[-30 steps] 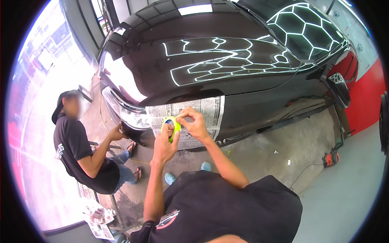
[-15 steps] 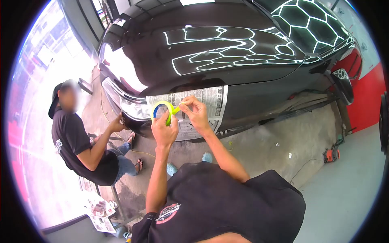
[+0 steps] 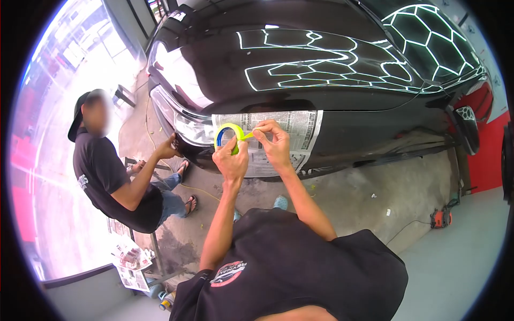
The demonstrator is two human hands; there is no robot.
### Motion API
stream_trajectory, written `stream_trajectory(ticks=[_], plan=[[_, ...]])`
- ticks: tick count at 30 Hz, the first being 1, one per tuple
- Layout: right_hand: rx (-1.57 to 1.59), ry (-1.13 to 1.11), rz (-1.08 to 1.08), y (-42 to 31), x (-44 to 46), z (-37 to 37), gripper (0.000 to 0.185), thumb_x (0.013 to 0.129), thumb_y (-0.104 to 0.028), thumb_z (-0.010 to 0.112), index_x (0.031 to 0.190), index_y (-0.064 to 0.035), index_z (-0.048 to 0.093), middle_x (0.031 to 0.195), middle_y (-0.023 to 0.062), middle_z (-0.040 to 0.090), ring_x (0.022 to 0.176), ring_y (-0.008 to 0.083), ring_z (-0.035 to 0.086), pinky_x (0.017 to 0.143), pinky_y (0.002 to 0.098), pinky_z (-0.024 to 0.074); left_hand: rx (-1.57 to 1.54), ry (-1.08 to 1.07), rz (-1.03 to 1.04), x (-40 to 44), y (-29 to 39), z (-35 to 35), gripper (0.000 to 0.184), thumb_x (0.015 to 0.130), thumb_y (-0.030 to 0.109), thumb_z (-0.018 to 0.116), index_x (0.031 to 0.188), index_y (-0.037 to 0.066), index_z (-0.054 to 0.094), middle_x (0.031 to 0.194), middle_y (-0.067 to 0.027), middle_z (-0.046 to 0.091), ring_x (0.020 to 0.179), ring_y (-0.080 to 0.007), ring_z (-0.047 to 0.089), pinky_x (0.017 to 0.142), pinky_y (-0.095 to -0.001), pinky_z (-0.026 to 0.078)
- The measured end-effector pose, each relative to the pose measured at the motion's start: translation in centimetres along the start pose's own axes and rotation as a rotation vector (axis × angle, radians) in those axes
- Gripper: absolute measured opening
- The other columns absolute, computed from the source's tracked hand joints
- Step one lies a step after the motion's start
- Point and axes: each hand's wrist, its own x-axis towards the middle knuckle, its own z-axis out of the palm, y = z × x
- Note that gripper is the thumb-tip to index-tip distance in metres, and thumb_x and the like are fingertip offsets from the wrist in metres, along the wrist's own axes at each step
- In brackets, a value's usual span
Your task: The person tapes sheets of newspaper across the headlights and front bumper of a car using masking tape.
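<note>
My left hand [image 3: 232,159] is closed around a roll of yellow-green masking tape [image 3: 219,132] with a blue inner core. Between finger and thumb, my right hand [image 3: 274,145] pinches the loose end of the tape, and a short strip runs between both hands. Behind them, a newspaper sheet [image 3: 305,125] covers the front fender area of a black car [image 3: 369,128]. The headlight [image 3: 187,125] lies just left of the paper.
At left, a person [image 3: 115,166] in a dark shirt has a hand near the bumper. A stand with papers [image 3: 131,262] is at lower left. An orange power tool [image 3: 441,218] with a cord rests on the floor at right. The side mirror [image 3: 465,128] sticks out.
The view has shifted, so the car and person appear displaced. My hands keep the same grip on the roll and tape end, with the strip between them looking slightly longer.
</note>
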Motion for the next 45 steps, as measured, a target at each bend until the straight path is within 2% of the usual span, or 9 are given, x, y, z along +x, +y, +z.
stream_trajectory(ticks=[7,11,14,15,19,30,39,42,45], plan=[[0.295,0.194,0.169,-1.8,0.7,-0.2,0.002,0.097,-0.006,0.072,0.099,-0.0057,0.072,0.109,0.0056,0.068,0.1,0.0134,0.061,0.09,0.029,0.0489,-0.139,0.256,-0.19,2.2,-3.8,-2.8,0.03,0.096,0.006,0.058,0.074,0.002,0.078,0.057,0.0064,0.056,0.056,-0.0028,0.046,0.053,-0.0234,0.031],[0.172,0.116,0.054,0.9,0.0,0.4,0.004,0.097,-0.007,0.073,0.1,-0.0048,0.071,0.109,0.005,0.069,0.108,0.0142,0.063,0.096,0.0294,0.0484,-0.332,0.166,-0.172,2.5,-3.9,-2.1,0.024,0.099,0.009,0.067,0.116,-0.006,0.058,0.082,-0.0027,0.065,0.071,-0.0076,0.057,0.063,-0.0245,0.046],[0.267,0.165,0.133,0.5,0.3,0.5,0.006,0.095,-0.008,0.076,0.097,-0.0039,0.072,0.106,0.0025,0.068,0.1,0.0108,0.061,0.093,0.028,0.0472,-0.108,0.004,-0.12,2.4,-1.2,0.4,0.038,0.092,0.009,0.076,0.119,-0.005,0.054,0.084,-0.0029,0.064,0.072,-0.0072,0.058,0.066,-0.0222,0.045],[0.293,0.163,0.139,0.0,0.3,0.5,0.007,0.095,-0.009,0.076,0.098,-0.0044,0.072,0.104,0.0017,0.068,0.099,0.0099,0.06,0.091,0.0279,0.0468,-0.132,-0.052,-0.13,2.7,-2.2,1.4,0.055,0.085,0.016,0.086,0.122,-0.004,0.05,0.084,-0.0063,0.064,0.073,-0.014,0.061,0.07,-0.0286,0.048],[0.289,0.155,0.162,-0.4,0.4,0.1,0.01,0.096,-0.013,0.076,0.099,-0.0044,0.071,0.101,0.0005,0.068,0.097,0.0089,0.061,0.09,0.0271,0.0483,0.265,-0.063,-0.046,3.4,-1.4,3.1,0.067,0.079,0.028,0.09,0.123,-0.003,0.051,0.094,-0.0172,0.067,0.077,-0.0317,0.064,0.084,-0.0449,0.047],[-0.397,0.74,0.074,-5.7,1.4,-12.1,0.019,0.084,-0.016,0.085,0.098,-0.0041,0.079,0.085,0.0033,0.074,0.082,0.0103,0.064,0.081,0.0279,0.0464,0.185,-0.032,-0.032,3.0,-1.6,4.0,0.067,0.084,0.029,0.087,0.125,-0.005,0.046,0.109,-0.026,0.068,0.091,-0.0343,0.069,0.079,-0.0411,0.055],[-0.607,0.8,-0.048,-4.5,2.1,-12.5,0.023,0.077,-0.012,0.09,0.097,-0.0077,0.08,0.092,0.0029,0.063,0.083,0.0137,0.063,0.081,0.0305,0.0515,0.195,-0.041,0.007,3.1,-1.7,3.8,0.066,0.084,0.029,0.087,0.125,-0.005,0.046,0.113,-0.0272,0.068,0.095,-0.0345,0.069,0.078,-0.0396,0.057],[-0.51,0.805,-0.013,-4.4,2.4,-12.0,0.024,0.076,-0.016,0.092,0.096,-0.0099,0.08,0.092,0.0032,0.064,0.088,0.014,0.06,0.085,0.0339,0.0475,0.196,-0.033,0.016,3.1,-1.6,3.9,0.067,0.084,0.028,0.087,0.125,-0.006,0.046,0.113,-0.0276,0.068,0.095,-0.0333,0.069,0.076,-0.0384,0.057],[-0.771,0.825,-0.041,-4.3,2.7,-11.6,0.025,0.075,-0.023,0.093,0.093,-0.0122,0.08,0.091,0.0034,0.065,0.094,0.0163,0.056,0.089,0.038,0.0404,0.178,-0.039,-0.023,3.1,-1.5,3.9,0.068,0.084,0.027,0.087,0.126,-0.006,0.045,0.115,-0.0281,0.068,0.095,-0.0326,0.069,0.073,-0.037,0.058]])
